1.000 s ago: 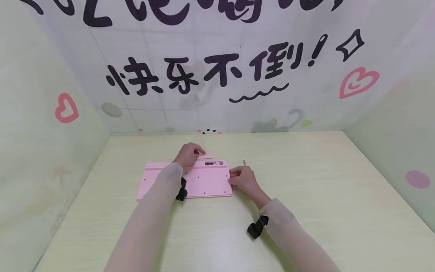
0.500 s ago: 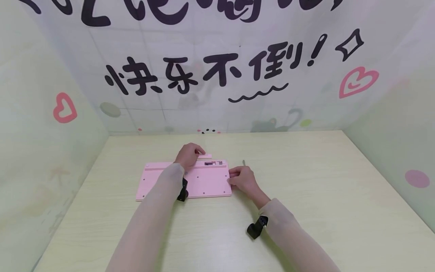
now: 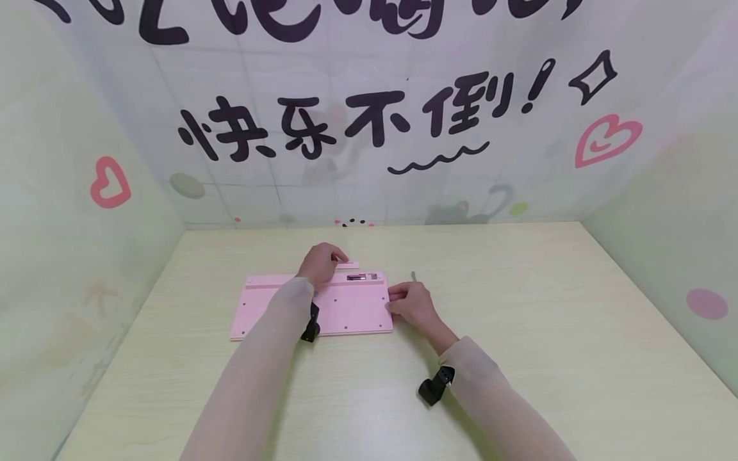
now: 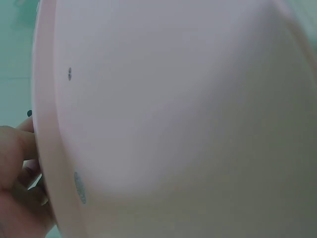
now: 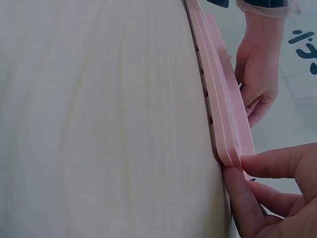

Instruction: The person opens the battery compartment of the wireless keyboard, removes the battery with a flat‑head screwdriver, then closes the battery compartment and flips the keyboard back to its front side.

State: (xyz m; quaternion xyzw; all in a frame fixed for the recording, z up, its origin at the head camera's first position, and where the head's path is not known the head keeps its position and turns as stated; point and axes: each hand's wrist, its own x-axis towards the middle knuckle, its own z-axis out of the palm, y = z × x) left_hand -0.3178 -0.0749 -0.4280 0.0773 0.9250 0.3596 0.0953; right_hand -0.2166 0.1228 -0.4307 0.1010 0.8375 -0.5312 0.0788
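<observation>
A pink keyboard (image 3: 357, 314) lies face down on the table, its screw-dotted back upward and keys showing beneath its edge in the right wrist view. A small open battery compartment (image 3: 362, 277) at its far right holds a dark battery. My left hand (image 3: 319, 262) reaches across the keyboard and pinches the end of a narrow pink battery cover (image 3: 352, 265) just behind it. With thumb and fingers my right hand (image 3: 412, 302) grips the keyboard's right edge. In the left wrist view the keyboard's back (image 4: 163, 114) fills most of the picture.
Past the right hand's knuckles a thin grey stick-like end (image 3: 414, 276) shows. The pale wooden table (image 3: 548, 333) extends on both sides. Printed cloth walls (image 3: 357, 192) stand at its back and sides. Each wrist wears a small black camera (image 3: 436, 385).
</observation>
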